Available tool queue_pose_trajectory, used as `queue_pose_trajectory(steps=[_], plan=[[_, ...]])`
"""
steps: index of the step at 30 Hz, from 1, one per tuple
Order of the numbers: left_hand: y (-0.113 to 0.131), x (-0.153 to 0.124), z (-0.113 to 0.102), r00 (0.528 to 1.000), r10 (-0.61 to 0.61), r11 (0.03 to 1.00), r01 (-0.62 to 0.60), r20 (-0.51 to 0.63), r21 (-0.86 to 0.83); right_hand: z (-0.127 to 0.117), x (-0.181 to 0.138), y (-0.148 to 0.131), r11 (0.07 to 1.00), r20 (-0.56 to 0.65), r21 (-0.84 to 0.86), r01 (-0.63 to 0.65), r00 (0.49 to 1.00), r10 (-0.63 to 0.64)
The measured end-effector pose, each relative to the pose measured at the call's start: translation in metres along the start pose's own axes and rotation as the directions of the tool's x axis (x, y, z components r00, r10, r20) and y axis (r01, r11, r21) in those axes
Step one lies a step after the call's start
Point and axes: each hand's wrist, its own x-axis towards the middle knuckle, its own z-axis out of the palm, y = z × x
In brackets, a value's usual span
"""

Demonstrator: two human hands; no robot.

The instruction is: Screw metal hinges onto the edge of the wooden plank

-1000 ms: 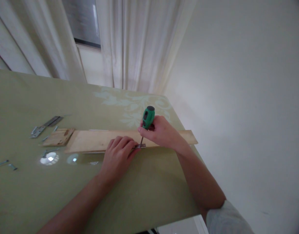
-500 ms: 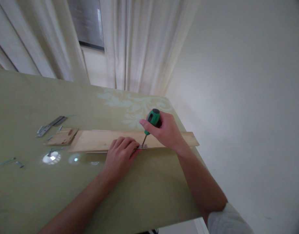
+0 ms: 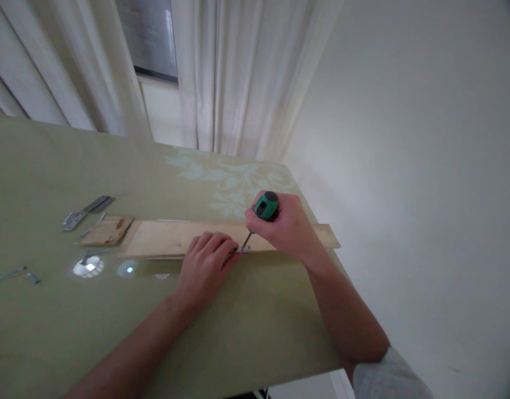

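Note:
My right hand point(image 3: 282, 224) is closed round the green and black handle of a screwdriver point(image 3: 266, 205). The screwdriver leans, and its tip meets a small metal hinge point(image 3: 247, 249) at the near edge of a long, pale wooden board point(image 3: 155, 235). My left hand point(image 3: 207, 257) lies over the board's near edge, fingers curled and pressing the hinge down. Those fingers cover much of the hinge; whether a screw sits under the tip is too small to tell.
Left of the board lie a short wooden block point(image 3: 107, 231) and metal hinges point(image 3: 88, 212). Several loose screws point(image 3: 11, 273) are scattered on the green table point(image 3: 72, 327). A wall point(image 3: 425, 166) rises beyond the table's right edge, curtains point(image 3: 242, 72) behind.
My right hand has turned its grip, and the screwdriver's handle has tilted slightly right and toward me. The left hand stays at the hinge.

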Motion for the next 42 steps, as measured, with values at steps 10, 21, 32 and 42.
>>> queue_pose_trajectory(steps=[10,21,32,42], plan=[[-0.001,-0.001,0.001,1.0,-0.009,1.0,0.009,0.006,0.003,-0.002,-0.001,-0.003,1.0,0.067,0.011,0.023,0.997,-0.023],[0.0,0.001,-0.003,0.996,0.052,0.997,-0.055,0.076,0.045,0.006,-0.001,0.002,0.999,0.045,0.005,0.034,0.998,-0.034],[-0.103,-0.04,-0.13,0.788,-0.591,0.732,0.615,-0.175,0.294,0.006,-0.003,0.0,0.998,0.051,-0.046,0.052,0.998,-0.049],[-0.146,-0.081,-0.119,0.731,-0.682,0.689,0.628,0.031,0.362,0.004,-0.003,-0.001,0.996,0.072,-0.033,0.085,0.994,-0.082]])
